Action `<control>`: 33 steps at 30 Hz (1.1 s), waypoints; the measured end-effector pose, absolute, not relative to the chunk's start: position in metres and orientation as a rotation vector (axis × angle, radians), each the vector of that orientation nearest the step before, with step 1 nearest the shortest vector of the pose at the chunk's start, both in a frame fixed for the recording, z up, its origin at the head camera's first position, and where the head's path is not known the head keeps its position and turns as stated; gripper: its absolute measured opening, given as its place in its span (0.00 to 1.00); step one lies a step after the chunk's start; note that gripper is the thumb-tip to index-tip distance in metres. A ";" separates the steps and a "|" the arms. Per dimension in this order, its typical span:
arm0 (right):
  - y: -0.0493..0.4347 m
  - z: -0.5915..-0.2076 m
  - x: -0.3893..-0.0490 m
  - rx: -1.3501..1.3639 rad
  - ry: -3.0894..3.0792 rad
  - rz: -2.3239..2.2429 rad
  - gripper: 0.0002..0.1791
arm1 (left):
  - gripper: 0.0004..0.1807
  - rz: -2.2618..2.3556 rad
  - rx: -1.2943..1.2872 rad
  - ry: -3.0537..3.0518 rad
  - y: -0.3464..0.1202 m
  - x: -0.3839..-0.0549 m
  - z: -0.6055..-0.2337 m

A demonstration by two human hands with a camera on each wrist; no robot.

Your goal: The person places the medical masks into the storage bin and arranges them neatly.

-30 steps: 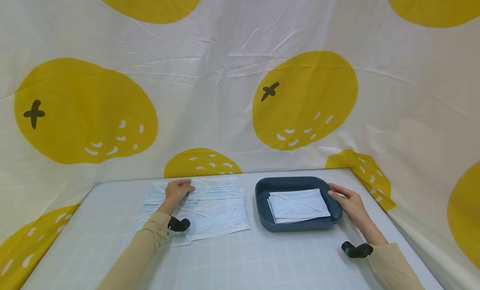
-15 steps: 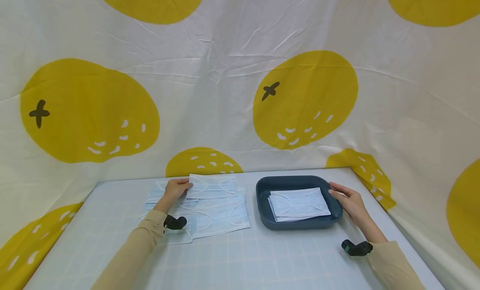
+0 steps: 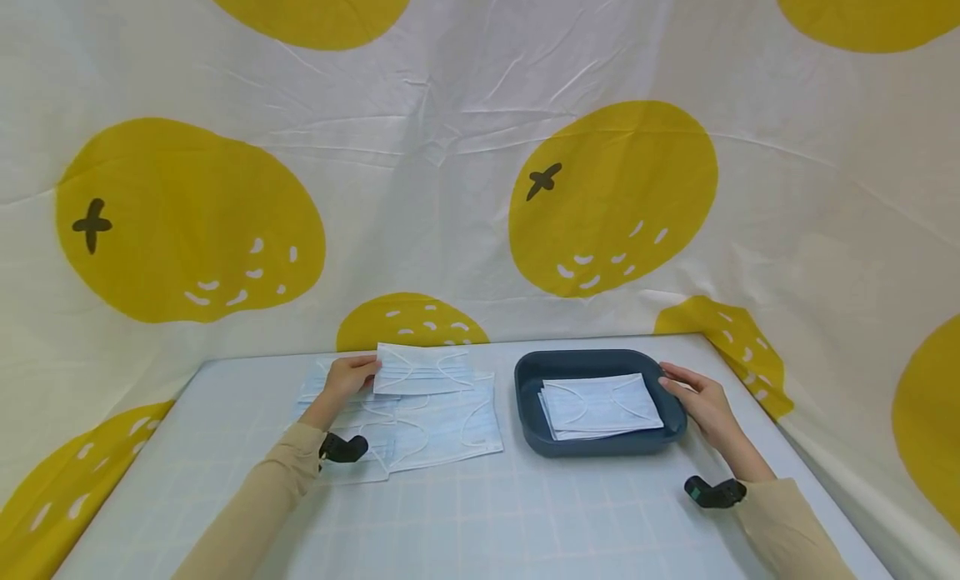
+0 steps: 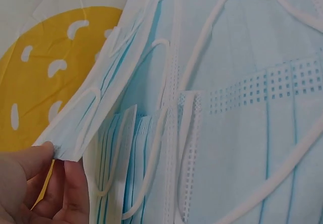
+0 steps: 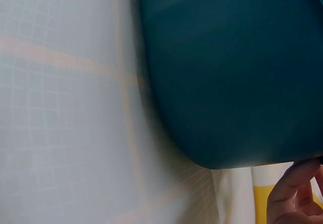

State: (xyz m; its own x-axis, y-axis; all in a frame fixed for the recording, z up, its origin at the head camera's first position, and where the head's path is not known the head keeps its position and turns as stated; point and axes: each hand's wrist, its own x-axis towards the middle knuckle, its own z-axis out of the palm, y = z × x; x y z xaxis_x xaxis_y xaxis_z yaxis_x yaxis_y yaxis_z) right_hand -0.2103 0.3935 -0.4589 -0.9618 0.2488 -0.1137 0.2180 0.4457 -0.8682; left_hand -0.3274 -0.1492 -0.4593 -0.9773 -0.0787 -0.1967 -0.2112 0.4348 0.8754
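Observation:
Thumb and fingers of my left hand (image 3: 343, 384) pinch the left end of a pale blue face mask (image 3: 423, 372). In the left wrist view that mask (image 4: 108, 82) is raised at a tilt over other masks. Beneath it, several face masks (image 3: 450, 434) with white ear loops lie overlapping on the table. To their right stands a dark blue plastic tray (image 3: 592, 449) with a small stack of masks (image 3: 600, 407) inside. My right hand (image 3: 705, 403) grips the tray's right rim, thumb toward the near side; the right wrist view shows the fingers (image 5: 295, 188) at the edge.
The table (image 3: 480, 522) has a pale checked cover. A white curtain (image 3: 420, 230) printed with yellow fruit hangs behind the table's back edge and along its sides. Black wrist cameras sit on both forearms.
My left hand has lifted the mask off the others and shifted slightly left and back with it. My right hand keeps its hold on the tray's rim.

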 end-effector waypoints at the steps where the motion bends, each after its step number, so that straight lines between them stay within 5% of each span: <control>1: 0.394 -0.459 -0.210 -0.425 -2.651 1.573 0.35 | 0.24 1.589 -0.262 2.546 -0.150 -0.326 -0.459; 33: 0.401 -0.459 -0.214 -0.482 -2.552 1.963 0.38 | 0.28 1.740 -0.192 2.388 -0.146 -0.285 -0.413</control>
State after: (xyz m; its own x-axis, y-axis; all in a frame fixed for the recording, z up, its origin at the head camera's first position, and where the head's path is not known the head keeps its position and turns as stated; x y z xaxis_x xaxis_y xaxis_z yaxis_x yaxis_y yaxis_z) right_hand -0.2144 0.4006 -0.4590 -0.9498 0.1629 -0.2671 0.3000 0.2311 -0.9255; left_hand -0.2848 -0.1464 -0.4126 -0.9753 0.0020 -0.2211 -0.2098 0.3067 0.9284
